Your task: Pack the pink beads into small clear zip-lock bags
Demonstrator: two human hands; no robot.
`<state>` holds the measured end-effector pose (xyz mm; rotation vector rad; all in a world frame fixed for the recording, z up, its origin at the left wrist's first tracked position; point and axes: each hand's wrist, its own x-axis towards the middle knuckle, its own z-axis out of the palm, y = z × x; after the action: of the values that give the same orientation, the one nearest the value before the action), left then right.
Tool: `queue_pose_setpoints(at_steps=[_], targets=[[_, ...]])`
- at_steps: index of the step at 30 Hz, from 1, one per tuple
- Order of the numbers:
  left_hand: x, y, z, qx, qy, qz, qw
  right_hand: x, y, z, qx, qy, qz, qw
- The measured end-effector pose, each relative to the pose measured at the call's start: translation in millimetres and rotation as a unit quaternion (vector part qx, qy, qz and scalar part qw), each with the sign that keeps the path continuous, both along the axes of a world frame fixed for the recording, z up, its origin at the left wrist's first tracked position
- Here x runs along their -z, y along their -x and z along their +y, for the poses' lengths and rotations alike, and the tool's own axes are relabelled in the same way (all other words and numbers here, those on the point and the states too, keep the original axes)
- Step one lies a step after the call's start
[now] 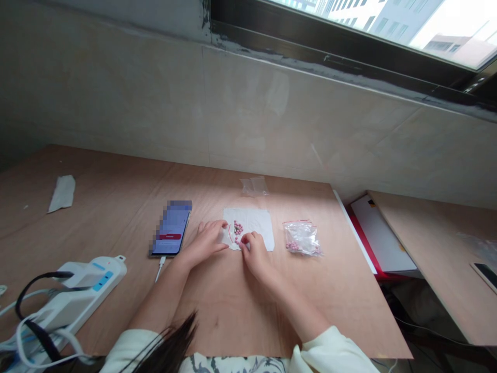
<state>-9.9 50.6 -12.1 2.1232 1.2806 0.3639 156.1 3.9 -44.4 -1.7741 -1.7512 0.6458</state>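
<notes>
While a loose cluster of pink beads (pixel 238 227) lay on the left part of a white sheet (pixel 264 223), a thin red line (pixel 229 234) curved just beside them. The right hand (pixel 254 251) had its thumb and fingertips drawn together at the near end of the cluster — whether they gripped a bead, I could not tell. The left hand (pixel 207 239) was loose, thumb and fingers apart, its fingertips at the sheet's left edge.

To the right of the sheet sat a clear bag with a red top edge (pixel 303 238), more pink beads in its bottom; beyond the sheet lay a crumpled clear bag (pixel 255 186). A phone (pixel 174 223), its screen lit and a white cable (pixel 160 268) plugged in, rested left of the left hand. Farther left, a white power strip (pixel 93 294) and a scrap of paper (pixel 62 192) lay on the wooden table (pixel 221 305) — its far edge near a pale wall (pixel 163 103) below a window (pixel 368 31).
</notes>
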Motion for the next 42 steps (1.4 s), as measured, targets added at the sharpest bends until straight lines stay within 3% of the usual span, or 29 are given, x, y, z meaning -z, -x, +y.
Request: queue_pose_setpoints(at_steps=[7, 13, 16, 20, 24, 28, 34, 38, 42], targets=[[2.4, -2, -3, 0.003, 0.006, -0.006, 1.0, -18.7, 7, 8, -0.01, -0.039, 0.096, 0.995], [-0.9, 1, -1, -0.007, -0.008, 0.006, 1.0, 0.8, 9, -1, 0.016, -0.013, -0.001, 1.0], [-5.1, 1, -1, -0.01, -0.004, 0.012, 1.0, 1.6, 9, 0, 0.013, -0.007, -0.014, 1.0], [-4.8, -2, -3, -0.007, 0.0, 0.01, 1.0, -12.2, 11, 9, 0.027, -0.032, 0.065, 0.997], [6.8, -3, 1, -0.01, -0.006, 0.002, 1.0, -20.1, 16, 11, 0.018, -0.058, 0.12, 0.991], [14.8, 1, 7, -0.015, -0.016, -0.008, 1.0, -6.9, 22, 5, 0.07, -0.04, 0.042, 0.996], [9.4, 4, 7, -0.022, -0.021, -0.012, 0.999, 9.3, 27, 5, 0.076, -0.014, -0.044, 0.996], [6.9, 2, 5, -0.019, -0.015, -0.007, 1.0, -3.2, 24, 9, 0.077, -0.022, 0.011, 0.997], [6.5, 0, 3, -0.012, -0.004, -0.008, 1.0, -18.3, 19, 15, 0.02, -0.053, 0.111, 0.992]])
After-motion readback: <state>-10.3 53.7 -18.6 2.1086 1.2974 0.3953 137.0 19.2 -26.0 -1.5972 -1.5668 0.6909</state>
